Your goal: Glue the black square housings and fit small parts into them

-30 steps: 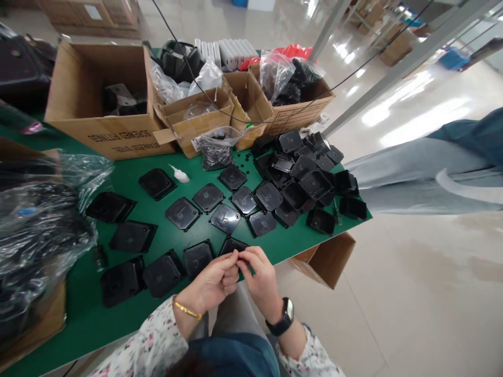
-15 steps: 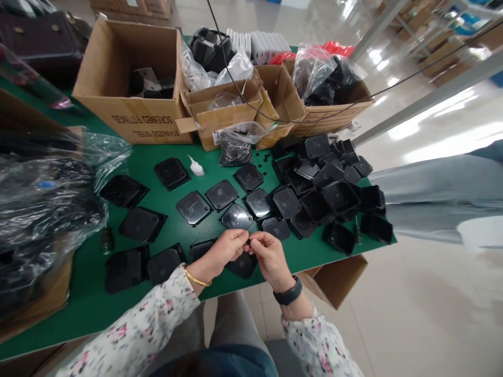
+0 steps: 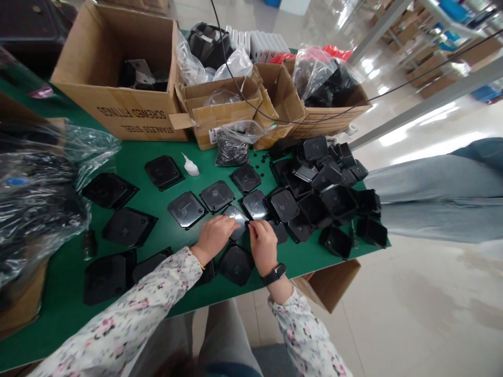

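In the head view, a shiny black square cover [image 3: 231, 211] lies on the green table with my hands at its near side. My left hand [image 3: 215, 236] rests on the cover's near left part, fingers curled together against it. My right hand [image 3: 262, 246] is closed in a pinch at the cover's right corner, on a small black piece [image 3: 247, 222] mostly hidden by the fingertips. Another black cover [image 3: 236, 265] lies just below, between my wrists. Several similar covers [image 3: 187, 209] lie around, and small black round pieces [image 3: 262, 175] are scattered beyond.
A heap of black boxes [image 3: 340, 201] fills the table's right side. A bag of small black parts [image 3: 231, 148] and a white dropper bottle [image 3: 191, 167] stand farther back. Cardboard boxes [image 3: 129, 112] line the far edge. Plastic-wrapped parts [image 3: 39, 193] lie left. Another person's grey-blue clothing [image 3: 428, 201] shows at right.
Both hands have moved up and forward, from the small black piece held between them to the shiny cover's corner. The view has shifted slightly.
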A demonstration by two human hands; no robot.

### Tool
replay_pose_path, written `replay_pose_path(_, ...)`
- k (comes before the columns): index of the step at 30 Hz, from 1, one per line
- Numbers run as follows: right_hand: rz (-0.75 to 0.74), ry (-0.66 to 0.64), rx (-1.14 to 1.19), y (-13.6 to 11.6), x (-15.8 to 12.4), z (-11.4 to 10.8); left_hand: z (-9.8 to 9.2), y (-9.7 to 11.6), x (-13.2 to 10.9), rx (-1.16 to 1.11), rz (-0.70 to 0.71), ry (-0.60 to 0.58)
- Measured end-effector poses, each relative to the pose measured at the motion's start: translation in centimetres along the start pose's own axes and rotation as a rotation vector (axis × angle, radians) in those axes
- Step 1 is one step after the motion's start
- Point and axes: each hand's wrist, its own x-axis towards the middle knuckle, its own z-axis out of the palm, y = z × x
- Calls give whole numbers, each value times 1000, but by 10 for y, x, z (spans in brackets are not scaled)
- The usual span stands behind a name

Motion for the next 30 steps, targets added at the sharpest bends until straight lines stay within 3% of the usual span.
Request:
replay_pose_path(4,-145,-151,-266,-2,2,4,8,-6,7,218,94,-40)
replay_pose_path(8,-133,-324,-468,-5,15,-4,8,-3,9,359,141,-62)
replay_pose_path(13,-134,-394,-580,-8,32,-13,5,-2,9,443,180,-66)
replay_pose_path(18,-212,-482,-638,-24,27,-13,6,-1,9,466,173,-60)
replay_pose_path(24,-143,-517,-628,-46,37,-10,5,0,8,448,156,-59)
replay_pose_path(30,45,-526,-523,-46,61,-13,3,1,7,415,146,-50)
